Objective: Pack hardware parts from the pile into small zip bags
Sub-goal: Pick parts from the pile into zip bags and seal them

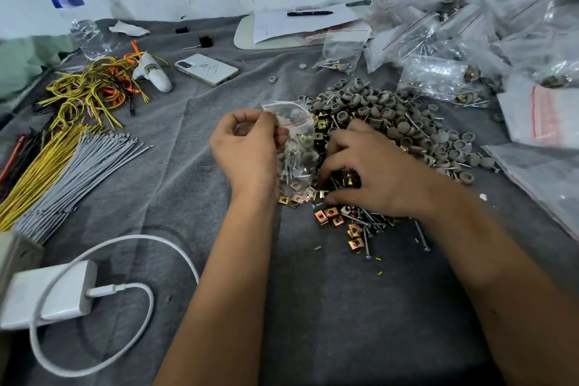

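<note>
At the near left a white power adapter [50, 293] lies with its white cable [138, 316] looped on the grey cloth-covered table [313, 307]. Beyond it are straight bundles of grey and yellow wires [75, 166], and further back a tangle of yellow and orange wire loops [94, 84], a clear plastic water bottle [78, 19] and a white smartphone [206, 69] lying face down.

Left of centre, the left hand [247, 147] pinches the top edge of a small clear zip bag with a red seal line [297, 147]. The bag hangs with its long axis running far to near, mouth at the far end, and is already partly filled with grey caps, screws and clips.

Just right of the bag, touching it, the right hand [366, 172] presses down into the pile of hardware parts [391, 131], its fingers curled over brass-coloured square clips [335, 219] and silver screws [372, 222]; whether it has actually gathered any I cannot tell. Grey round plastic caps [376, 103] make up the far part of the pile.

The bag's mouth lies up and to the left of the right hand, so that hand, nearer the parts, is likely the one to carry the next pieces across to the opening.

At the far right sits a heap of filled clear zip bags [470, 41], with a white paper sheet carrying a black pen [310, 13] behind.
</note>
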A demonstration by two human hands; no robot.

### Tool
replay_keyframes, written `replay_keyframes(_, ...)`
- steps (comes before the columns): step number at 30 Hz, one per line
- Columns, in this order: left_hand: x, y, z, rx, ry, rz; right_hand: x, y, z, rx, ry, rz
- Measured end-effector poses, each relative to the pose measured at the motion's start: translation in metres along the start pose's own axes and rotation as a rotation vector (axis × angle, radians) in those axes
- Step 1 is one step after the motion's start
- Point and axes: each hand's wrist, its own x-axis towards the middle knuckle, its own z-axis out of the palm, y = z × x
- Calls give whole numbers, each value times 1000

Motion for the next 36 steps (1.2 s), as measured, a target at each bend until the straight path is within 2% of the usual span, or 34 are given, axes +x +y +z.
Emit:
replay_keyframes(5, 3, 5, -3, -159, 54, 141, 3, -1, 8, -68, -51, -30)
replay_keyframes(7, 1, 6, -2, -180, 60, 235, 3, 1, 7, 21, 37, -46)
replay_keyframes(10, 2, 12, -3, -217, 102, 377, 1, 2, 1, 253, 281, 9)
replay_keyframes(12, 6, 19, -7, -268, 170, 463, 1, 3, -1, 322, 413, 54)
replay_keyframes(15, 13, 31, -14, -331, 251, 591, 1, 1, 0, 364, 466, 85)
replay_keyframes(17, 15, 35, -19, -307, 243, 665, 2, 0, 2, 378, 456, 97)
replay_keyframes(18, 15, 35, -20, -256, 197, 683, 2, 0, 2, 378, 454, 105)
replay_keyframes(20, 15, 31, -21, -66, 2, 660, 2, 0, 3, 385, 465, 119)
replay_keyframes(24, 5, 11, -12, 418, -516, 493, 4, -1, 4, 471, 555, 140)
replay_keyframes(26, -1, 1, -7, 537, -645, 422, 4, -1, 3, 514, 611, 133)
replay_keyframes(31, -7, -6, -4, 513, -645, 392, 3, -2, 2, 490, 571, 58)
replay_keyframes(36, -6, 1, -5, 437, -587, 357, 2, -3, 8, 566, 354, 24)
